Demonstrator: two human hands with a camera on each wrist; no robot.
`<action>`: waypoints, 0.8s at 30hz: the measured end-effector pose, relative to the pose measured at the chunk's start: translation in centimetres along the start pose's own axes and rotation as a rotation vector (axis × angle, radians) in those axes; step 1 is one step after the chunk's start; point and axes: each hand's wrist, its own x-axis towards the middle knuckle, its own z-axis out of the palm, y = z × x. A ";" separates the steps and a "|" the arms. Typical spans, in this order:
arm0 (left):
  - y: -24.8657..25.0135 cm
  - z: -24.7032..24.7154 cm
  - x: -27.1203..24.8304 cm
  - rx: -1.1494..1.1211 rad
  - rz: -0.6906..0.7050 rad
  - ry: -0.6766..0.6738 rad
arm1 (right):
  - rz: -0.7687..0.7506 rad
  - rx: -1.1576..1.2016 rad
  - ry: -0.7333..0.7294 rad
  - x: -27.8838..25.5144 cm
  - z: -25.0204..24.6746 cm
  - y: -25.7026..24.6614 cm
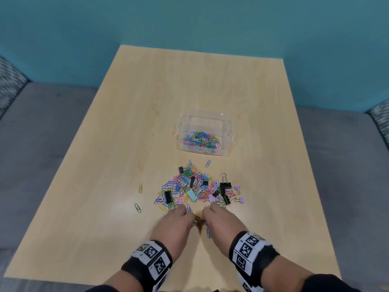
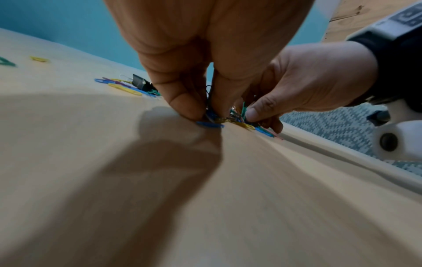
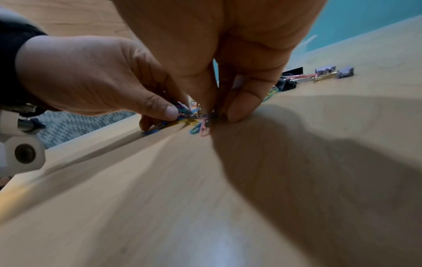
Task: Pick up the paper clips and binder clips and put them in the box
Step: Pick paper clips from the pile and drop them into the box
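A pale wooden surface (image 1: 147,123) is seen against a teal wall, with grey upholstered seating to the left and right. A clear plastic box (image 1: 203,135), already holding a layer of coloured paper clips, stands toward the far middle of the surface. Nearer, a loose heap of paper clips (image 1: 189,186) mixed with black, lilac and mint binder clips (image 1: 225,185) lies between the box and the hands.

At the heap's near edge the left hand (image 1: 175,223) and right hand (image 1: 221,221) are brought close together, fingertips down on the surface. In the wrist views a small bunch of clips (image 2: 228,118) is pinched by the curled fingers and thumbs of both hands.

The box lies straight ahead, beyond the heap, slightly to the right, so the right hand is judged marginally nearer. The gathered bunch would have to be carried forward over the remaining heap.
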 end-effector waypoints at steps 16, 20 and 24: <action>-1.1 -7.8 3.4 -0.564 -0.162 0.080 | 0.278 0.713 0.046 2.1 -8.5 1.6; -2.7 -12.3 9.3 -0.420 -0.170 0.235 | 0.289 0.634 0.232 7.1 -13.9 2.9; -2.7 -15.3 14.6 -0.340 -0.148 0.318 | 0.298 0.515 0.328 12.0 -17.0 3.8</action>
